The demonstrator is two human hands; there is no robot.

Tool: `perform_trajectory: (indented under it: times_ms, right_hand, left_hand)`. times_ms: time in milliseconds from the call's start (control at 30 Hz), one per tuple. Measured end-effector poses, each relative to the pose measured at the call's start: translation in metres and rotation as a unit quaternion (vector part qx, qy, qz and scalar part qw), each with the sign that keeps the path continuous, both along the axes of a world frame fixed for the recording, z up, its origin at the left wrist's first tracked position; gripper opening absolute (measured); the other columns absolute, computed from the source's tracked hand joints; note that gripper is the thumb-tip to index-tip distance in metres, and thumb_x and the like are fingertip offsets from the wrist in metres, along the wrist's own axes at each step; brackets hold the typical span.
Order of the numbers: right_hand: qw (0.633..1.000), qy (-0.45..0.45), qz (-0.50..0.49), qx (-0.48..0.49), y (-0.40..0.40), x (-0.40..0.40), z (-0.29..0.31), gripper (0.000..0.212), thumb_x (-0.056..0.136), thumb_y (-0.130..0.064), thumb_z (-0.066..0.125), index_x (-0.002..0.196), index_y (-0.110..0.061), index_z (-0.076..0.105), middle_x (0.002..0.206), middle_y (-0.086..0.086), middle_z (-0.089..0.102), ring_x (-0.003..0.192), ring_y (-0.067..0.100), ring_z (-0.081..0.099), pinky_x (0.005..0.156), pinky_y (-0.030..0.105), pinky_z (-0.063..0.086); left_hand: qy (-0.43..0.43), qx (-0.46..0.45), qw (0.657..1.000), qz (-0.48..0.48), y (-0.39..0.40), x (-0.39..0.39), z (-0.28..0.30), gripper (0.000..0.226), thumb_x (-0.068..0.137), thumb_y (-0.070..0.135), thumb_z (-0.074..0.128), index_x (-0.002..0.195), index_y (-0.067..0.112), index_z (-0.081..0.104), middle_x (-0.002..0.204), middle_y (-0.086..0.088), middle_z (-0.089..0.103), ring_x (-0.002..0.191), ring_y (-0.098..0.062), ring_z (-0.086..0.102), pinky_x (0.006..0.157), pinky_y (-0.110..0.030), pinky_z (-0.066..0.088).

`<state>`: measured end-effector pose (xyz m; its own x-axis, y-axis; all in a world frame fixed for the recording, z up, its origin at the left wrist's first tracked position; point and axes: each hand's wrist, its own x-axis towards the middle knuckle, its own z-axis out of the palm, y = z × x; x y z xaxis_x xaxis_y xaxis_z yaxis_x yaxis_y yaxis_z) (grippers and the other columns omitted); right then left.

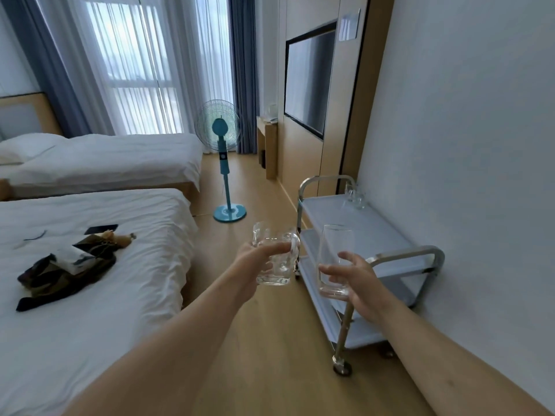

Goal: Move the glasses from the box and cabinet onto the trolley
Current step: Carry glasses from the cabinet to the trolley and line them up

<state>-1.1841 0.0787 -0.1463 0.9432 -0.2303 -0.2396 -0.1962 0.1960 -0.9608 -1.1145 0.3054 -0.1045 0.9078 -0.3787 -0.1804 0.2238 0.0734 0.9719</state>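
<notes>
At the far left, two beds with white sheets are lying side by side; the nearer bed [90,265] is carrying a dark patterned cloth [64,273], a white tissue box [73,259] and a dark phone [101,229]. Beyond the beds, a teal standing fan [222,157] is standing on the wooden floor in front of the curtained window.

Moving right, the person's left hand [255,259] is reaching forward above the floor, its grip closing around a clear handled mug [276,256], fingers wrapping the body while the handle is pointing right. Just beside it, the right hand [357,280] is holding a tall clear glass [332,259] upright, the thumb and fingers curling around its lower half. Both glasses are hanging in the air, near the trolley but not touching it.

Further right, the three-tier trolley [375,229] with metal handles is standing against the white wall. A small cluster of clear glasses [354,196] is already sitting at the far end of its top shelf. A dark television [309,82] is hanging on the wooden panel beyond.
</notes>
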Motion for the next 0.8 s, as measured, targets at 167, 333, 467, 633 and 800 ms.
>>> perform_trajectory:
  times_ms: [167, 333, 467, 633, 800]
  right_hand:
    - [1.0, 0.01, -0.014, 0.026, -0.006, 0.036, -0.014, 0.091, 0.064, -0.021, 0.094, 0.139, -0.025, 0.043, 0.122, 0.016, 0.058, 0.11, 0.033, 0.061, 0.083, 0.056, 0.061]
    - [1.0, 0.007, -0.003, 0.026, -0.021, 0.087, -0.024, 0.095, 0.063, -0.021, 0.093, 0.142, -0.022, 0.041, 0.124, 0.017, 0.058, 0.111, 0.033, 0.06, 0.083, 0.055, 0.061]
    - [0.999, 0.005, -0.002, 0.04, -0.042, 0.14, -0.031, 0.1, 0.059, -0.02, 0.093, 0.144, -0.017, 0.04, 0.126, 0.019, 0.055, 0.116, 0.035, 0.056, 0.079, 0.054, 0.062]
    - [0.998, 0.016, 0.0, 0.056, -0.077, 0.205, -0.04, 0.107, 0.055, -0.024, 0.094, 0.147, -0.017, 0.04, 0.127, 0.018, 0.056, 0.115, 0.033, 0.057, 0.084, 0.058, 0.06]
    - [0.997, 0.03, 0.0, 0.072, -0.112, 0.25, -0.054, 0.112, 0.052, -0.027, 0.095, 0.148, -0.016, 0.039, 0.127, 0.018, 0.054, 0.115, 0.032, 0.056, 0.083, 0.058, 0.06]
  left_hand:
    - [0.036, 0.014, 0.999, 0.009, -0.01, 0.04, -0.024, 0.075, 0.052, 0.033, 0.096, 0.117, 0.006, 0.07, 0.102, -0.014, 0.077, 0.088, -0.028, 0.074, 0.088, -0.041, 0.06]
    - [0.058, 0.015, 0.998, 0.018, -0.029, 0.091, -0.041, 0.061, 0.065, 0.028, 0.093, 0.118, 0.008, 0.07, 0.096, -0.01, 0.078, 0.085, -0.027, 0.075, 0.085, -0.043, 0.061]
    - [0.05, 0.015, 0.998, 0.032, -0.048, 0.143, -0.048, 0.075, 0.052, 0.031, 0.097, 0.118, 0.007, 0.07, 0.101, -0.015, 0.077, 0.09, -0.03, 0.075, 0.082, -0.042, 0.06]
    - [0.059, 0.023, 0.997, 0.04, -0.083, 0.201, -0.049, 0.062, 0.063, 0.027, 0.095, 0.117, 0.006, 0.07, 0.101, -0.019, 0.077, 0.081, -0.029, 0.076, 0.071, -0.037, 0.059]
    - [0.079, 0.037, 0.996, 0.036, -0.118, 0.24, -0.063, 0.057, 0.067, 0.023, 0.092, 0.115, 0.005, 0.07, 0.104, -0.021, 0.075, 0.085, -0.031, 0.074, 0.076, -0.04, 0.061]
